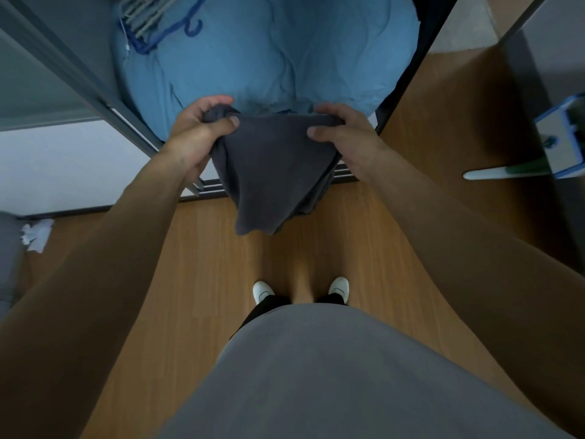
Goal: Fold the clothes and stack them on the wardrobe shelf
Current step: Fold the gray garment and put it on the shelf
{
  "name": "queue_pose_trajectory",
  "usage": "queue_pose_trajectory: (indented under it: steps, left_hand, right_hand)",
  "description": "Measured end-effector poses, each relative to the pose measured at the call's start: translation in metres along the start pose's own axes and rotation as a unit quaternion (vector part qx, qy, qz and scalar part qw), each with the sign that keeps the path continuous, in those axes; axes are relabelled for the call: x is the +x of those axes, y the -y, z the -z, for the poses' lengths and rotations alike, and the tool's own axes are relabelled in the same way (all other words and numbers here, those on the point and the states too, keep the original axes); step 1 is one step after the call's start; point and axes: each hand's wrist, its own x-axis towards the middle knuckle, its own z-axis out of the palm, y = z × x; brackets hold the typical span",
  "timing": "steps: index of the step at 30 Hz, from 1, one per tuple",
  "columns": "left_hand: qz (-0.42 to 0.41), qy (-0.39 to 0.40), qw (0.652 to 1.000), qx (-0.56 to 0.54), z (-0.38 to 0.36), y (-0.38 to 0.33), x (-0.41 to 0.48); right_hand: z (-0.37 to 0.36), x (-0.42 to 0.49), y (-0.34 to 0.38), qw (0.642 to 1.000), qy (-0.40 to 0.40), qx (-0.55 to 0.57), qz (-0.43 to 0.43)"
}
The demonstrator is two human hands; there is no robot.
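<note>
Both hands, left hand (193, 134) and right hand (343, 134), pinched a dark grey garment's (272, 172) top edge with curled fingers; matching the corners evenly would likely keep the fold neat.

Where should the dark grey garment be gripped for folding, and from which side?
Probably at the top edge: the left hand and right hand grip the dark grey garment at its two upper corners, from the person's side, thumbs on the near face. It hangs free, narrowing to a loose lower hem, so the bunched corners are the firmest hold.
</note>
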Motion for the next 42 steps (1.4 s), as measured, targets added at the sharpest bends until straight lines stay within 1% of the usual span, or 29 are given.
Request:
queue_pose_trajectory:
  steps: [1, 3, 6, 8, 9, 10, 12, 14, 16, 18, 20, 21, 23, 25, 27, 28, 30, 31, 32, 34, 36, 37, 38, 39, 41, 42]
  left_hand:
    - [0.012, 0.031, 0.999, -0.002, 0.001, -0.002, -0.001]
    - [0.033, 0.073, 0.996, 0.028, 0.005, -0.005, -0.002]
    - [0.043, 0.085, 0.982, 0.161, 0.007, -0.004, -0.003]
    - [0.04, 0.087, 0.965, 0.246, 0.008, -0.002, -0.004]
    - [0.041, 0.095, 0.954, 0.281, 0.008, -0.002, -0.004]
    - [0.042, 0.103, 0.944, 0.31, 0.009, -0.001, -0.005]
    - [0.04, 0.112, 0.927, 0.356, 0.011, -0.001, -0.007]
    - [0.025, 0.106, 0.913, 0.393, 0.011, -0.002, -0.009]
    - [-0.002, 0.095, 0.896, 0.433, 0.009, -0.003, -0.01]
    - [-0.02, 0.095, 0.868, 0.486, 0.007, -0.005, -0.009]
    - [-0.014, 0.104, 0.835, 0.54, 0.006, -0.006, -0.008]
    - [-0.005, 0.109, 0.819, 0.563, 0.006, -0.006, -0.007]
    - [0.007, 0.114, 0.793, 0.599, 0.009, -0.006, -0.007]
    - [-0.008, 0.088, 0.778, 0.622, 0.012, -0.005, -0.009]
    - [-0.026, 0.044, 0.772, 0.633, 0.017, -0.004, -0.011]
    - [-0.028, 0.032, 0.781, 0.624, 0.02, -0.003, -0.012]
    - [-0.031, 0.033, 0.816, 0.576, 0.024, -0.001, -0.011]
    - [-0.042, 0.04, 0.832, 0.552, 0.026, -0.001, -0.011]
    - [-0.054, 0.049, 0.841, 0.536, 0.028, -0.001, -0.011]
    - [-0.056, 0.062, 0.85, 0.52, 0.032, -0.002, -0.012]
    - [-0.019, 0.083, 0.865, 0.495, 0.041, -0.002, -0.012]
    - [0.01, 0.094, 0.879, 0.467, 0.047, -0.001, -0.011]
    - [0.039, 0.1, 0.896, 0.43, 0.054, 0.001, -0.012]
    - [0.063, 0.099, 0.912, 0.392, 0.06, 0.003, -0.013]
    - [0.086, 0.085, 0.944, 0.307, 0.069, 0.009, -0.016]
    - [0.085, 0.073, 0.963, 0.247, 0.071, 0.011, -0.019]
  right_hand:
    - [-0.001, 0.0, 0.001, 0.997, 0.022, -0.073, 0.008]
    - [-0.004, 0.001, 0.005, 0.971, 0.055, -0.233, 0.025]
    - [-0.011, 0.001, 0.011, 0.897, 0.1, -0.427, 0.061]
    - [-0.017, 0.002, 0.013, 0.85, 0.111, -0.509, 0.071]
    - [-0.019, 0.002, 0.014, 0.835, 0.111, -0.535, 0.071]
    - [-0.022, 0.001, 0.014, 0.825, 0.109, -0.55, 0.073]
    - [-0.024, 0.0, 0.014, 0.821, 0.089, -0.558, 0.087]
    - [-0.023, -0.002, 0.014, 0.818, 0.05, -0.563, 0.109]
    - [-0.022, -0.002, 0.013, 0.802, 0.026, -0.584, 0.125]
    - [-0.022, 0.0, 0.014, 0.784, 0.009, -0.609, 0.12]
    - [-0.021, 0.003, 0.015, 0.774, -0.001, -0.625, 0.102]
    - [-0.022, 0.005, 0.014, 0.764, 0.009, -0.639, 0.091]
    - [-0.025, 0.006, 0.013, 0.747, 0.058, -0.66, 0.06]
    - [-0.027, 0.006, 0.012, 0.747, 0.111, -0.656, 0.015]
    - [-0.026, 0.005, 0.012, 0.767, 0.151, -0.622, -0.034]
    - [-0.025, 0.005, 0.012, 0.773, 0.176, -0.607, -0.057]
    - [-0.024, 0.004, 0.01, 0.746, 0.201, -0.632, -0.061]
    - [-0.025, 0.005, 0.007, 0.732, 0.2, -0.65, -0.047]
    - [-0.025, 0.006, 0.003, 0.73, 0.187, -0.657, -0.029]
    - [-0.027, 0.008, 0.0, 0.741, 0.15, -0.654, -0.013]
    - [-0.026, 0.009, 0.0, 0.754, 0.126, -0.645, 0.008]
    - [-0.022, 0.01, 0.0, 0.774, 0.128, -0.62, 0.018]
    - [-0.018, 0.009, 0.0, 0.81, 0.136, -0.57, 0.031]
    - [-0.015, 0.005, 0.001, 0.854, 0.139, -0.499, 0.037]
    - [-0.01, -0.009, 0.002, 0.937, 0.121, -0.327, 0.031]
    - [-0.007, -0.017, 0.003, 0.966, 0.104, -0.235, 0.031]
